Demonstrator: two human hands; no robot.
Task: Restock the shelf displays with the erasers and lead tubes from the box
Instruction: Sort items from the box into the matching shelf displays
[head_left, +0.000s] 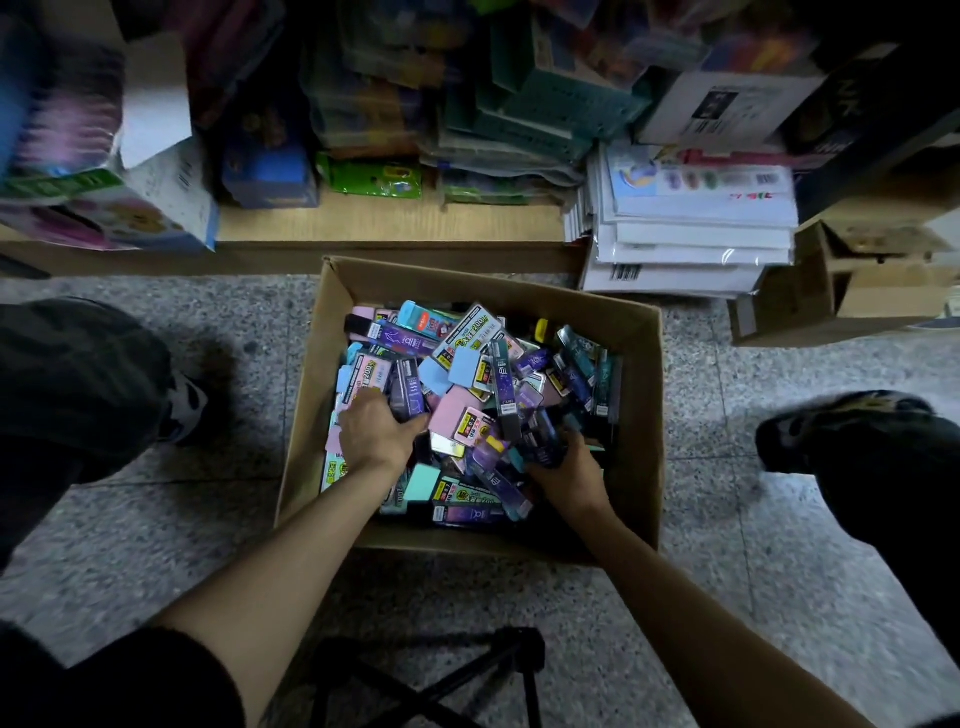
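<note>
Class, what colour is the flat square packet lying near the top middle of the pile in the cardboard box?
Light blue packet, clearest in the head view.

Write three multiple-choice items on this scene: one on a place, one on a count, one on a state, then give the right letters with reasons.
1. Where does the cardboard box stand?
A. on the speckled floor
B. on a shelf
C. on a chair

2. How many hands are inside the box?
A. none
B. one
C. two

3. What state is the box in?
A. taped shut
B. open and full of packets
C. open and empty

Answers:
1 A: the floor shows all around the box, in front of the wooden shelf.
2 C: the left hand and right hand both reach into it.
3 B: its top is open and packets are heaped inside.
</note>
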